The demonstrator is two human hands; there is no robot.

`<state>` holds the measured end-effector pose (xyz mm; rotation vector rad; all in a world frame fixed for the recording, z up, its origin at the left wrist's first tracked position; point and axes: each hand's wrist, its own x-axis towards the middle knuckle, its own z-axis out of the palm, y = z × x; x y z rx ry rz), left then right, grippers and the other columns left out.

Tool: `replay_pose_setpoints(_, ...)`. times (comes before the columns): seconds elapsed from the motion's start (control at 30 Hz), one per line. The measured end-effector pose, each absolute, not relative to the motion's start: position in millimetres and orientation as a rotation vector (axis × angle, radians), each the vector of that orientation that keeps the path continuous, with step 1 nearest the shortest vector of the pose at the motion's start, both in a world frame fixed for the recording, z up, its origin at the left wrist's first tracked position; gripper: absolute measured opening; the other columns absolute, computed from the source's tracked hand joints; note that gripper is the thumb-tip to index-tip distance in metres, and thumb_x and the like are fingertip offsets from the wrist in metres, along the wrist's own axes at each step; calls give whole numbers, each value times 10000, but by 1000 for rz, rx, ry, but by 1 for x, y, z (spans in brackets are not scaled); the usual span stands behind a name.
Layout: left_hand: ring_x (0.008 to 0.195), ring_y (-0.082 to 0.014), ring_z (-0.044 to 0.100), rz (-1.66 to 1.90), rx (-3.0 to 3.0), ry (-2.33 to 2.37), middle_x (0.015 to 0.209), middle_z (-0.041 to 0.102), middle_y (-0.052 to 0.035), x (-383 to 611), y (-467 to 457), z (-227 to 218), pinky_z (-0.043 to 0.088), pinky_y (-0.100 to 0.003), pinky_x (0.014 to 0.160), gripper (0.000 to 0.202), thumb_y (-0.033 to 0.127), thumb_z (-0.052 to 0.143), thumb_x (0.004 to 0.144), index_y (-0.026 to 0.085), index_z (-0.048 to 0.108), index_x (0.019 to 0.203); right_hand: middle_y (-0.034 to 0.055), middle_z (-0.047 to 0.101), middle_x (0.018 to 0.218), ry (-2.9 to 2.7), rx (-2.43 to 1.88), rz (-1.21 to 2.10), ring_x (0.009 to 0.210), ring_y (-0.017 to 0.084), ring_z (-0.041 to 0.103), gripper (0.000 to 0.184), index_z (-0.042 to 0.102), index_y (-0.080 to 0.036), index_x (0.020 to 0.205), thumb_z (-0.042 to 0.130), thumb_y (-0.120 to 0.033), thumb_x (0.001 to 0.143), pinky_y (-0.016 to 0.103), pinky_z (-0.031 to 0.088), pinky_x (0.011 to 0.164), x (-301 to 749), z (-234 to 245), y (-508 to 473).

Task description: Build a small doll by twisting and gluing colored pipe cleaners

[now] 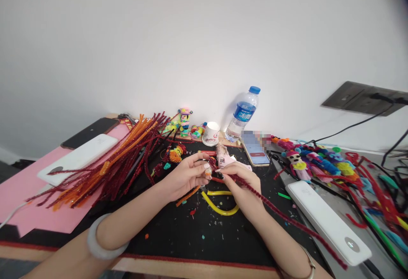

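Both my hands meet over a black mat [178,232]. My left hand [186,176] pinches the small twisted end of a dark red pipe cleaner [287,217], fingers curled. My right hand [240,181] is closed round the same pipe cleaner, whose long tail runs back over my right forearm to the lower right. A pale bangle [95,245] sits on my left wrist. A yellow pipe cleaner [219,207] lies bent on the mat just under my hands, beside a short orange piece [186,197].
A heap of red and orange pipe cleaners [108,164] lies left on a pink sheet [22,194]. Behind my hands stand a glue gun [225,156], paper cup [211,133], water bottle [241,115] and phone [255,149]. Finished figures [306,160] and a white power bank [328,221] are right.
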<state>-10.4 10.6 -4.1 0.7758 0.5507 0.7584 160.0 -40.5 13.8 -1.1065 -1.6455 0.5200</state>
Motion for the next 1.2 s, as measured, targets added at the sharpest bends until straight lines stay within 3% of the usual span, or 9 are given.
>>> replay_pose_setpoints(0.43,633,-81,609,669,753,568,734,596,-6,-13,12,-1,509,-203,634,185,167,601,783,185,508,943,3,634,642,-1385,-1401,558,581,131,573,61,622,-179,676,624,-220,722,239,454,560,162,8,-35)
replay_pose_setpoints(0.57,674,-100,627,630,710,552,763,609,-21,-15,13,1,501,-219,663,223,164,580,790,201,501,995,1,632,622,-1427,-1404,505,574,130,572,75,620,-179,654,618,-223,715,231,452,551,160,10,-35)
replay_pose_setpoints(1.2,625,-72,582,690,880,619,784,585,2,-11,13,-5,478,-196,601,295,212,677,719,205,520,968,8,655,671,-1505,-1376,517,620,138,596,54,615,-188,670,616,-204,722,242,464,608,162,4,-34)
